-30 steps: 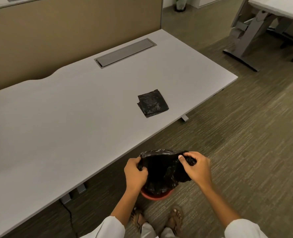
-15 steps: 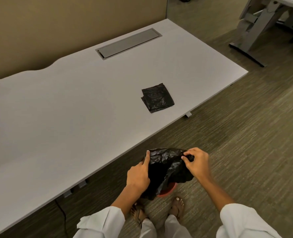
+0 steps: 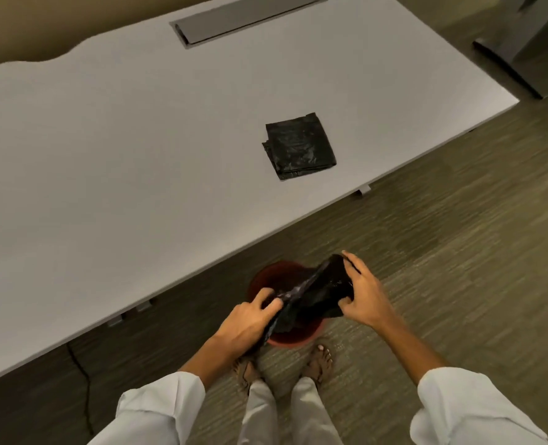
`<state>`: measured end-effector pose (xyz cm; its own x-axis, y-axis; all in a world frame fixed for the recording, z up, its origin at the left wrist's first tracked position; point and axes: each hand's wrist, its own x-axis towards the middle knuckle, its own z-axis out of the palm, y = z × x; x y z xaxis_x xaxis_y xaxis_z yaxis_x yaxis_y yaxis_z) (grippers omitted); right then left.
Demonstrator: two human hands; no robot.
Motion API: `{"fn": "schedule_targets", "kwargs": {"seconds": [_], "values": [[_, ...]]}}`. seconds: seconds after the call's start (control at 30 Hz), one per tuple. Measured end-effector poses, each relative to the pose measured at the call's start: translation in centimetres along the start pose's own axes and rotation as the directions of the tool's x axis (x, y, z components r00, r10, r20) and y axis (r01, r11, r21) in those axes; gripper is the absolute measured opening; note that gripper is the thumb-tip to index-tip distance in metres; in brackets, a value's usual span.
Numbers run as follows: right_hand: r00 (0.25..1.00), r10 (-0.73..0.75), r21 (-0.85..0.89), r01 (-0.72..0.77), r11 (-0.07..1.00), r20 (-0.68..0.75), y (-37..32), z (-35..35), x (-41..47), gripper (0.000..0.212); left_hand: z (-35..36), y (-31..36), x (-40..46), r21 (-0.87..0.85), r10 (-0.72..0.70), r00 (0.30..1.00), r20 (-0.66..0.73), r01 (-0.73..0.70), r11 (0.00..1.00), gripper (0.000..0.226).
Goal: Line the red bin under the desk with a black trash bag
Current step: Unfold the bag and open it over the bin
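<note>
The black trash bag (image 3: 317, 292) is held bunched over the red bin (image 3: 293, 337), which stands on the carpet (image 3: 459, 252) just beside the desk (image 3: 138, 139) edge, in front of the person's feet. One end of the bag is gripped in the closed left hand (image 3: 250, 319); the other end is clasped by the curled fingers of the right hand (image 3: 362, 293). A folded stack of black bags (image 3: 300, 146) lies on the desk.

Both forearms reach down, left hand (image 3: 250, 319) and right hand (image 3: 361, 292) each with fingers curled closed
</note>
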<state>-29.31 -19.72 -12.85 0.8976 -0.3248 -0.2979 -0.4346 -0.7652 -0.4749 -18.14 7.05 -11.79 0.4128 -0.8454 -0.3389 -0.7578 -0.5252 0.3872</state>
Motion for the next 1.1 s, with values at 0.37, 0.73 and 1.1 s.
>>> {"fn": "schedule_targets", "kwargs": {"seconds": [0.37,0.73,1.1], "values": [[0.939,0.22,0.139,-0.188,0.972,-0.266,0.4,3.8,3.7,0.065,4.3,0.9,2.3,-0.437,-0.216,0.957,-0.195,0.113,0.892,0.043],[0.96,0.242,-0.412,-0.165,0.896,0.142,4.8,11.0,7.3,0.116,10.1,-2.9,6.3,-0.417,-0.491,0.87,0.038,0.46,0.784,0.089],[0.905,0.178,-0.348,-0.036,0.937,0.387,12.0,18.5,10.9,0.11,17.9,-10.8,11.3,-0.182,-0.543,0.791,0.281,0.599,0.78,0.079]]}}
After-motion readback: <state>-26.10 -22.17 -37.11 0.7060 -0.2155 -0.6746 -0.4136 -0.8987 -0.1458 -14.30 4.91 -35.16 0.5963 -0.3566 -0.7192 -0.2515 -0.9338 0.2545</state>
